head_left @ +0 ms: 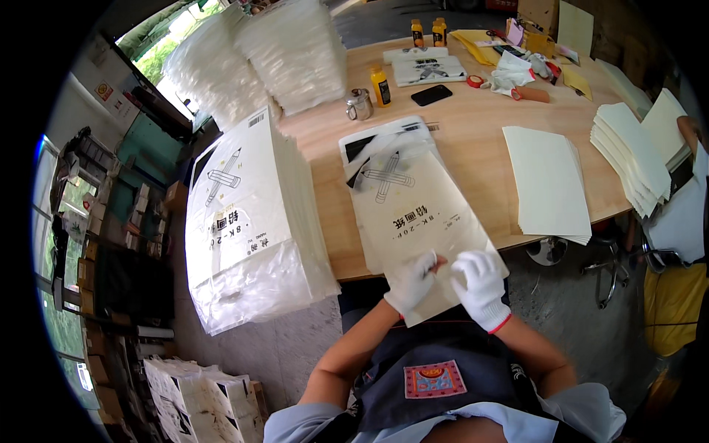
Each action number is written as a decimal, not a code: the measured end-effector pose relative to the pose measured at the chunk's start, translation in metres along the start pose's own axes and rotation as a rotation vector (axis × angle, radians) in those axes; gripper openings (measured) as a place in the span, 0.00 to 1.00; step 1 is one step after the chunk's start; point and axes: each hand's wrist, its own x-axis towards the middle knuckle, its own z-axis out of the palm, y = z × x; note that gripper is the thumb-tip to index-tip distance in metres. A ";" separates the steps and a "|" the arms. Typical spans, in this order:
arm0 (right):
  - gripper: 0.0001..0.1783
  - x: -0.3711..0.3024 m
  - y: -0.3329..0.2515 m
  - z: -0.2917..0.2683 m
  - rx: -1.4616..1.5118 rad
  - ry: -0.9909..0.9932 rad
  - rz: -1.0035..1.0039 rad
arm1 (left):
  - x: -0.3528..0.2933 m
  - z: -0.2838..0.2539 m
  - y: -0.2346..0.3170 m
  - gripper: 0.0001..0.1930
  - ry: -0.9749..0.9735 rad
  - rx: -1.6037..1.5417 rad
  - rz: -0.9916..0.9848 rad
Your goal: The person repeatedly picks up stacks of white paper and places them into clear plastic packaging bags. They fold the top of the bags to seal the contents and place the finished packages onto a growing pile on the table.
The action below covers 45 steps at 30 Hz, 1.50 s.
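A flat packet of drawing paper in a clear plastic bag, printed with crossed pencils, lies before me, its lower end jutting over the table's near edge. My left hand, in a white glove with some fingertips bare, is closed at the packet's near end. Just right of it, my right hand, also in a white glove, is over the near right corner with bent fingers slightly apart; I see nothing in them. Beneath the packet's far end lies a pile of plastic bags. A tall stack of similar filled packets stands to the left.
Bundles of clear bags rise at the far left. Farther back are a metal mug, an orange bottle and a black phone. White sheets and fanned stacks lie right, near another person's arm.
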 end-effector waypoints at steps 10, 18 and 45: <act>0.11 -0.001 0.054 0.014 -0.453 -0.393 0.202 | -0.075 -0.058 -0.060 0.08 0.237 0.482 -0.158; 0.10 -0.109 0.004 -0.065 -0.365 -0.794 -0.098 | -0.170 -0.083 0.051 0.10 -0.088 0.254 -0.262; 0.15 -0.056 0.074 0.081 1.339 -0.329 1.094 | -0.032 -0.067 0.018 0.10 0.128 -0.203 -0.423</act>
